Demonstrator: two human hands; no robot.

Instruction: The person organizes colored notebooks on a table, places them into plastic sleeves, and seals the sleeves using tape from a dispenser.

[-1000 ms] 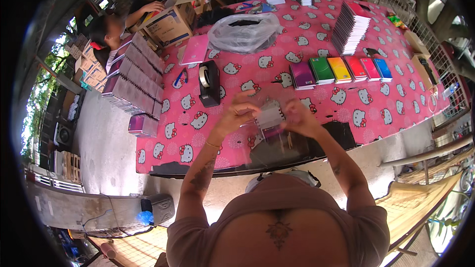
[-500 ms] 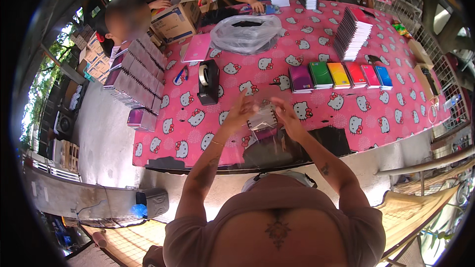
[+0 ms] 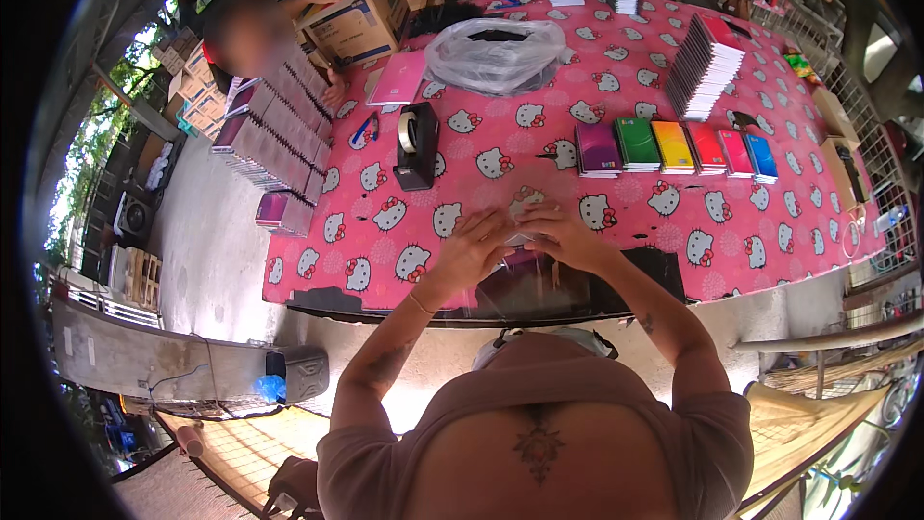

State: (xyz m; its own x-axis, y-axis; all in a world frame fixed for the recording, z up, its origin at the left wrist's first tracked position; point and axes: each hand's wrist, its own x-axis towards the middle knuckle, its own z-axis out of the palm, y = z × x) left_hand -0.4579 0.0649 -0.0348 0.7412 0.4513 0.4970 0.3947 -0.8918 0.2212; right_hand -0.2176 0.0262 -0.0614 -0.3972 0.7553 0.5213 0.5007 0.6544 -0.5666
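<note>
At the near edge of the table, my left hand (image 3: 479, 239) and my right hand (image 3: 563, 234) are close together with bent fingers. Between them is a small spiral notebook, mostly hidden by my fingers, with a glossy pale patch (image 3: 521, 233) like clear plastic showing. Its purple lower edge lies just under my fingertips. Ahead to the right stands a row of small notebook stacks: purple (image 3: 598, 149), green (image 3: 636, 143), yellow (image 3: 672, 146), red, pink and blue (image 3: 760, 158). A black tape dispenser (image 3: 417, 146) stands ahead of my left hand.
Tall stacks of spiral notebooks (image 3: 279, 140) line the left edge, and another stack (image 3: 705, 67) stands far right. A clear plastic bag (image 3: 496, 56), a pink notebook (image 3: 397, 78), blue-handled scissors (image 3: 365, 128) and a cardboard box (image 3: 358, 23) lie beyond. Other people work at the far and left sides.
My hands have come down and inward, from apart on both sides of the notebook to closed over it. The view has shifted slightly. The person across has raised a hand from the table.
</note>
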